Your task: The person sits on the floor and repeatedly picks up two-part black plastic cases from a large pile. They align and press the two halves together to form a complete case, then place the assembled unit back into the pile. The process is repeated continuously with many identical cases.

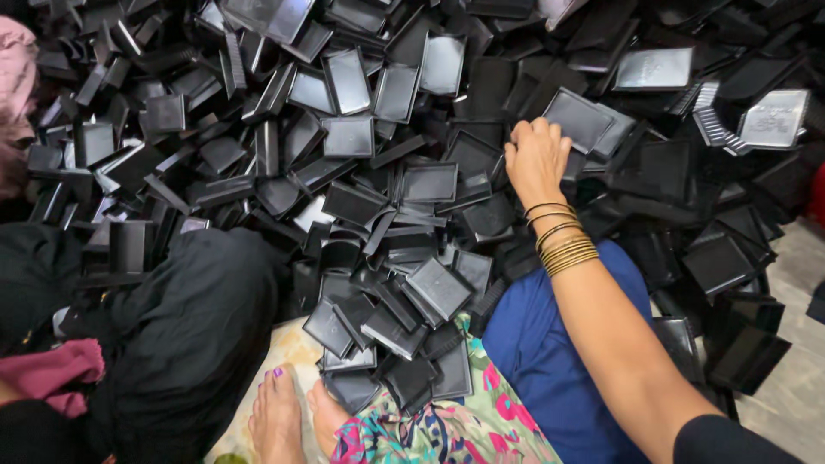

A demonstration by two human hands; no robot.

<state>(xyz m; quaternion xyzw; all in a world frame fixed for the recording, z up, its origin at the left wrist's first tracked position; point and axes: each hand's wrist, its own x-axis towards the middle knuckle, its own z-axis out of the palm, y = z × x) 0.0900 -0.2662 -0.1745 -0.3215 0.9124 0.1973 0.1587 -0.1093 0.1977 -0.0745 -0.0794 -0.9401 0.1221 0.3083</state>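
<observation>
My right hand (534,156) reaches forward into a big heap of black plastic tray-like pieces (378,172). Its fingers curl over the near edge of one flat square black piece (577,119), with the palm down on the pile. Several gold bangles (563,242) ring the wrist. My left hand is out of view. More of the black pieces (404,322) have slid down onto my lap and against my bare feet (288,417).
My legs are covered in blue cloth (550,361) and a floral fabric (447,430). A person in black clothing (172,335) with a maroon cloth (56,374) sits at the left. Grey floor (795,378) shows at the right.
</observation>
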